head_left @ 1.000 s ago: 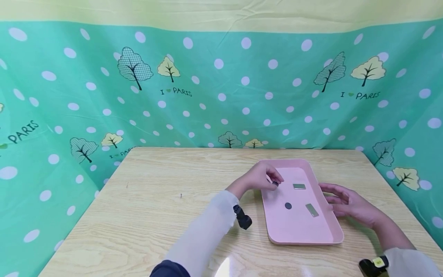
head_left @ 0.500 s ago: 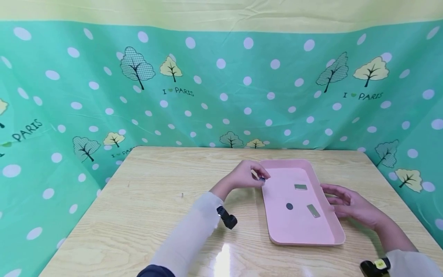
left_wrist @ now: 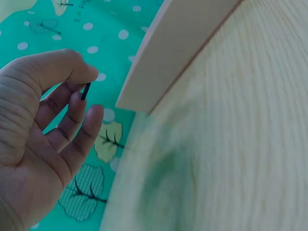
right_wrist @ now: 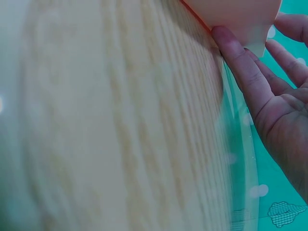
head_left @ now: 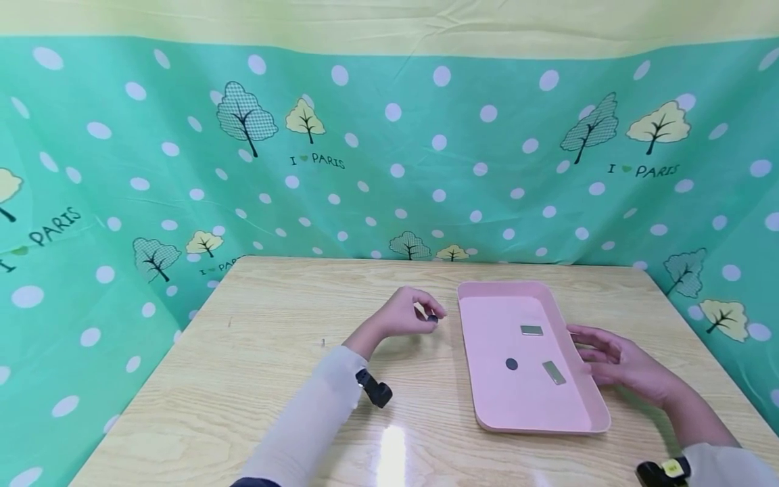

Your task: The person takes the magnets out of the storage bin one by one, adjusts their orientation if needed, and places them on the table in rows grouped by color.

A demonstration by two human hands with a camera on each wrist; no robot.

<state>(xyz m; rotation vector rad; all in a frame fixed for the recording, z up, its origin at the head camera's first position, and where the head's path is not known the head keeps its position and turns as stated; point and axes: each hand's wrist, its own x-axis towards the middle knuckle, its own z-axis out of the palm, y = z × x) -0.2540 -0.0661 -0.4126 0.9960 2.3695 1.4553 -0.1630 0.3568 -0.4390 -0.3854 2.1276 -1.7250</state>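
My left hand (head_left: 406, 312) is over the table, left of the pink tray (head_left: 496, 412), and pinches a small dark round disc (head_left: 433, 318) between thumb and fingers. In the left wrist view the disc (left_wrist: 85, 91) shows edge-on as a thin black strip at the fingertips. A similar dark disc (head_left: 512, 364) lies flat in the tray. Two greenish-grey rectangular plates (head_left: 531, 330) with shiny edges lie there too, one level and one slanted. My right hand (head_left: 627, 362) rests against the tray's right outer wall; its fairly straight fingers (right_wrist: 245, 72) touch the wall and rim.
The light wooden table (head_left: 274, 406) carries the tray on its right half. A tiny dark mark or bit (head_left: 323, 342) is on the wood to the left. Behind the table hangs a green dotted cloth (head_left: 365, 135) with tree prints.
My left hand has moved left out of the tray, over its left rim, carrying the pinched disc. The right hand stays against the tray, and the disc and plates inside lie as before.
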